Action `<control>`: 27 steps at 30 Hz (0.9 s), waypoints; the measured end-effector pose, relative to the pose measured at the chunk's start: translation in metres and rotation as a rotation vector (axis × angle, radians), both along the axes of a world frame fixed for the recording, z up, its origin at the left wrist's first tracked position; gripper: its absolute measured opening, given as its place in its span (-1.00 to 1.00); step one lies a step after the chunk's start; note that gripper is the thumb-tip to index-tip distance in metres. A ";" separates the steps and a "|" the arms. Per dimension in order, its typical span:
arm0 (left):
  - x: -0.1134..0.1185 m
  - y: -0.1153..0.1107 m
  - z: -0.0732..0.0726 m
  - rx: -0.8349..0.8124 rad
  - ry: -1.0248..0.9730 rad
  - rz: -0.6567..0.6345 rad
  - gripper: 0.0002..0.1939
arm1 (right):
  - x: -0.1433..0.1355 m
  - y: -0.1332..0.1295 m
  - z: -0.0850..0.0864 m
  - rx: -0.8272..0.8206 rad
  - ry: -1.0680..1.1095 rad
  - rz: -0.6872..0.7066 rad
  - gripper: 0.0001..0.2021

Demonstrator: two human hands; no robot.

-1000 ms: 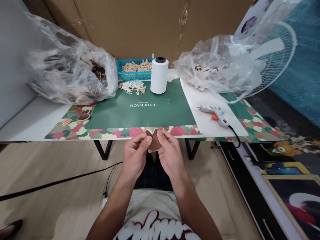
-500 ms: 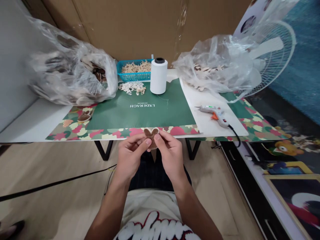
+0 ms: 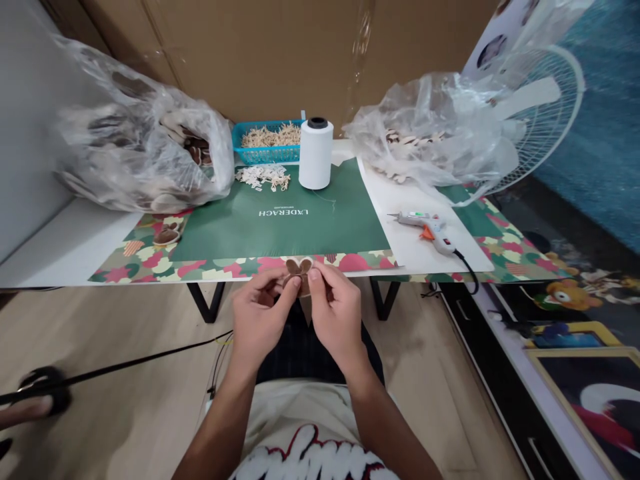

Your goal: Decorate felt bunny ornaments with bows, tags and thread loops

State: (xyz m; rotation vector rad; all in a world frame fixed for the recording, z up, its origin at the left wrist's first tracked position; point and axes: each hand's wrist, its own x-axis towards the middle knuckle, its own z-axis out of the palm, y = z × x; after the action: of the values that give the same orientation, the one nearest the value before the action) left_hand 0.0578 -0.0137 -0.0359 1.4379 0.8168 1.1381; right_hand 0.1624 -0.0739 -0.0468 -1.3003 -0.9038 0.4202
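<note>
Between both hands, just in front of the table's near edge, is a brown felt piece with two rounded ears and a pale rim (image 3: pixel 299 267). My left hand (image 3: pixel 264 310) pinches its left side between thumb and fingers. On the opposite side, my right hand (image 3: pixel 336 308) grips it, thumb on the front. Fingers cover most of the lower part. A similar brown eared felt piece (image 3: pixel 167 233) lies on the table at the left.
A white thread cone (image 3: pixel 315 157) stands near a blue basket of cords (image 3: pixel 267 153) and a pile of white tags (image 3: pixel 263 177). Plastic bags of felt pieces (image 3: pixel 145 140) (image 3: pixel 420 133) sit either side. A glue gun (image 3: pixel 427 228) lies right, by a fan (image 3: pixel 540 113).
The hands still hold the felt piece, its ears now spread slightly wider. At the lower left, another person's foot has come further into view.
</note>
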 end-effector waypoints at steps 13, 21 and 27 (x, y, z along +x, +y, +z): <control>-0.004 0.006 -0.001 -0.132 -0.096 -0.165 -0.87 | 0.004 0.004 -0.009 -0.046 0.449 0.222 -0.70; -0.013 0.007 0.005 -0.198 0.073 -0.228 -0.84 | 0.037 0.008 0.021 -0.144 0.011 0.445 -0.75; -0.015 0.011 0.011 -0.358 -0.018 -0.381 -0.79 | 0.042 0.022 0.013 -0.060 0.311 0.683 -0.63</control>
State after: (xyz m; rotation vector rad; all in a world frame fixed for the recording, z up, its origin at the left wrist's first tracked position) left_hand 0.0424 -0.0030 -0.0247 1.2136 0.6580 0.6754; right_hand 0.2047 -0.0516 -0.0341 -0.9123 -1.0568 1.1557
